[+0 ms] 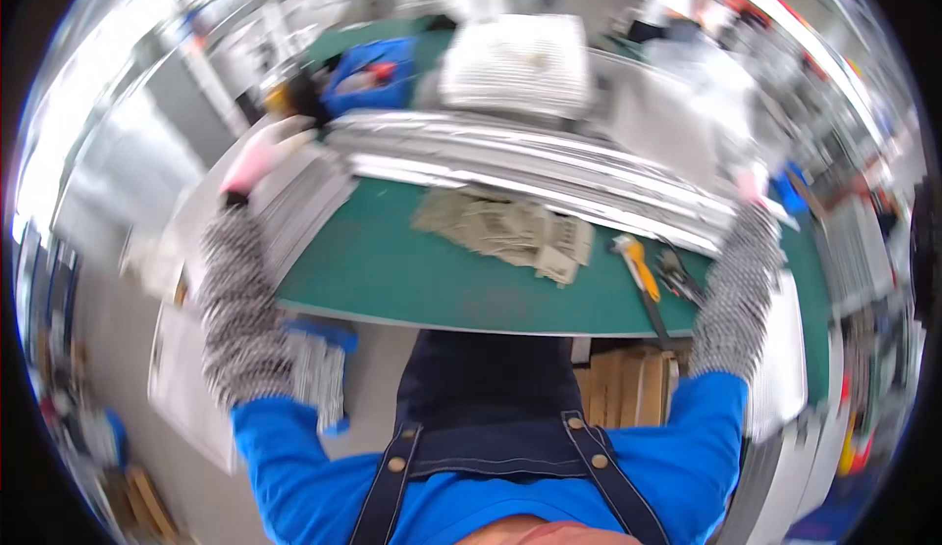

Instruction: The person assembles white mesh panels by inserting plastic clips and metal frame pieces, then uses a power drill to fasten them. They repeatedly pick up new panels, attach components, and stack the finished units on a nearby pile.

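Long silvery metal profiles (530, 157) lie side by side across the green-topped table (392, 275). My left hand (263, 155), in a white and pink glove, is at their left end, its fingers apart and nothing visible in them. Below it lies a stack of flat grey strips (306, 202). My right hand (751, 184), gloved too, is beside the right end of the profiles; its fingers are smeared by motion, so whether it grips one cannot be told. In front of the profiles is a pile of printed paper pieces (505, 231).
A yellow-and-black hand tool (640, 275) and dark pliers-like tool (677, 272) lie near my right forearm. Behind the profiles are a blue bin (368, 76) and a white wrapped stack (515, 64). Cardboard boxes (623, 388) stand under the table's front edge.
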Demonstrator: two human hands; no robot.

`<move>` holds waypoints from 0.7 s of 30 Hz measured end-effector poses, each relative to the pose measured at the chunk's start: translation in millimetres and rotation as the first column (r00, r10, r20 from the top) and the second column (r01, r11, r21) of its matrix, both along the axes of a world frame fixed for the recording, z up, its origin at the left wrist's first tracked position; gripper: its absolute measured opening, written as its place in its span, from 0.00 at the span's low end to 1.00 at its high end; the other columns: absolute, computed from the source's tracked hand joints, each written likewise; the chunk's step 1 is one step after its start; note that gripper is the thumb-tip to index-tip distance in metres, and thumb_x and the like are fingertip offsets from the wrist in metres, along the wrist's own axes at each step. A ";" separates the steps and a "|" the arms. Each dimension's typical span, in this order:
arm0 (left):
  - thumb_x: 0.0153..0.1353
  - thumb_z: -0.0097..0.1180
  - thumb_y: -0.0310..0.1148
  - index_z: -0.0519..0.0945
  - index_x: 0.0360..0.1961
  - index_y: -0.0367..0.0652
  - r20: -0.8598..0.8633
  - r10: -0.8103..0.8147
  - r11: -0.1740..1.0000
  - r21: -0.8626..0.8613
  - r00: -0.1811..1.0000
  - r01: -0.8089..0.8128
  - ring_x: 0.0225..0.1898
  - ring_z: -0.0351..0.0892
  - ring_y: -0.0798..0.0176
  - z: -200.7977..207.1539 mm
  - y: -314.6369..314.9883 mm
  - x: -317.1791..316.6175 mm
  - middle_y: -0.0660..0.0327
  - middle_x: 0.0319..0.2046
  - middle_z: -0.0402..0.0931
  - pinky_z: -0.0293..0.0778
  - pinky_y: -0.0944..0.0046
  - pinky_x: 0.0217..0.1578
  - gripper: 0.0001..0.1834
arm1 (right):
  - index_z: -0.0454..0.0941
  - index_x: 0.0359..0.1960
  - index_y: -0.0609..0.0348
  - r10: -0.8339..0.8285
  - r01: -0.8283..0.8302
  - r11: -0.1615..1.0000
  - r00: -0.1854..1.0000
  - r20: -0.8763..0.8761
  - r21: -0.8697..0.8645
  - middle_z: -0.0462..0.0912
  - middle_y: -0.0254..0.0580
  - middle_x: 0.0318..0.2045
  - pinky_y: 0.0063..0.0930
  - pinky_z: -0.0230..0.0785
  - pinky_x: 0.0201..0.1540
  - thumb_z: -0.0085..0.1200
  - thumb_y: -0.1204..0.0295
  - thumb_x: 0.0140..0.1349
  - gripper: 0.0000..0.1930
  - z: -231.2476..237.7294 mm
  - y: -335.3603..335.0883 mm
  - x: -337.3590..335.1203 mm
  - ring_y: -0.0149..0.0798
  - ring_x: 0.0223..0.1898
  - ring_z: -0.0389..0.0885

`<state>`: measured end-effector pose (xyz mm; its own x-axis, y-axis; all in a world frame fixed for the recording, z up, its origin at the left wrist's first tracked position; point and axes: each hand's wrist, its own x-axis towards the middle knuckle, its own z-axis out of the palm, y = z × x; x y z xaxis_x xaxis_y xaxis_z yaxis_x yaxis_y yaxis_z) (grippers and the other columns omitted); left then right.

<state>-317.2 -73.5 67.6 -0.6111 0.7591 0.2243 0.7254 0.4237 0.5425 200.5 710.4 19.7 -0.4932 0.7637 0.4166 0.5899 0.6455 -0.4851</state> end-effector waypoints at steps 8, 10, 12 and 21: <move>0.67 0.60 0.38 0.76 0.60 0.39 -0.462 0.744 0.643 0.691 0.483 -0.330 0.45 0.79 0.60 138.2 -144.8 -45.4 0.56 0.44 0.80 0.73 0.59 0.48 0.24 | 0.75 0.61 0.63 -0.187 0.199 0.952 0.980 0.071 -0.232 0.82 0.56 0.55 0.39 0.69 0.62 0.77 0.55 0.44 0.43 -40.9 -33.8 -40.6 0.53 0.59 0.79; 0.65 0.58 0.44 0.73 0.62 0.38 -0.399 0.797 0.588 0.683 0.453 -0.432 0.49 0.75 0.57 157.2 -168.3 -20.0 0.54 0.48 0.77 0.69 0.57 0.52 0.28 | 0.74 0.62 0.63 -0.276 0.312 0.920 0.945 0.175 -0.237 0.81 0.55 0.58 0.40 0.69 0.63 0.76 0.51 0.44 0.45 -28.8 -58.4 -49.3 0.52 0.61 0.78; 0.64 0.56 0.49 0.71 0.64 0.38 -0.361 0.793 0.579 0.697 0.491 -0.423 0.54 0.72 0.54 164.4 -170.5 12.8 0.51 0.52 0.73 0.65 0.54 0.55 0.33 | 0.74 0.59 0.67 -0.300 0.379 0.900 0.897 0.324 -0.216 0.81 0.55 0.58 0.41 0.70 0.62 0.74 0.45 0.44 0.46 -11.5 -74.8 -48.1 0.51 0.62 0.78; 0.59 0.45 0.74 0.58 0.73 0.34 -0.234 0.193 0.541 0.835 0.953 0.096 0.72 0.54 0.40 157.7 -38.5 217.7 0.41 0.70 0.56 0.48 0.42 0.72 0.57 | 0.77 0.57 0.59 -0.412 0.428 0.864 0.904 -0.115 0.264 0.85 0.57 0.49 0.43 0.77 0.49 0.64 0.61 0.53 0.29 21.0 -36.8 -29.3 0.53 0.49 0.85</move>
